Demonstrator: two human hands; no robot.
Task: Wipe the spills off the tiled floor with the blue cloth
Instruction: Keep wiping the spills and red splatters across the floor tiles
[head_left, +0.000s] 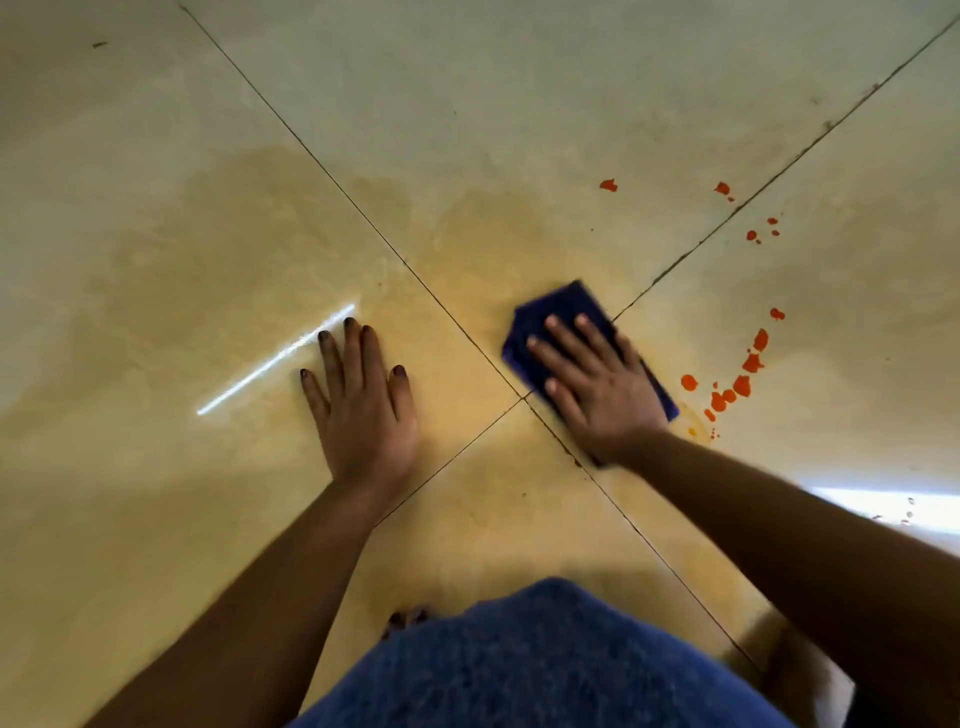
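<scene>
My right hand (592, 382) lies flat on the folded blue cloth (566, 304), pressing it against the beige tiled floor (467, 104) just right of where the grout lines cross. Orange-red spill drops (743, 384) are scattered to the right of the cloth, with more spots (608, 185) farther away and a faint orange smear by the cloth's near corner. My left hand (363, 400) rests palm down on the tile to the left, fingers spread, holding nothing.
Dark grout lines (322, 171) cross near the cloth. A damp, darker patch (291, 208) spreads over the tiles beyond my hands. My knees in blue denim (535, 670) fill the bottom edge. A bright light reflection (878, 506) lies at the right.
</scene>
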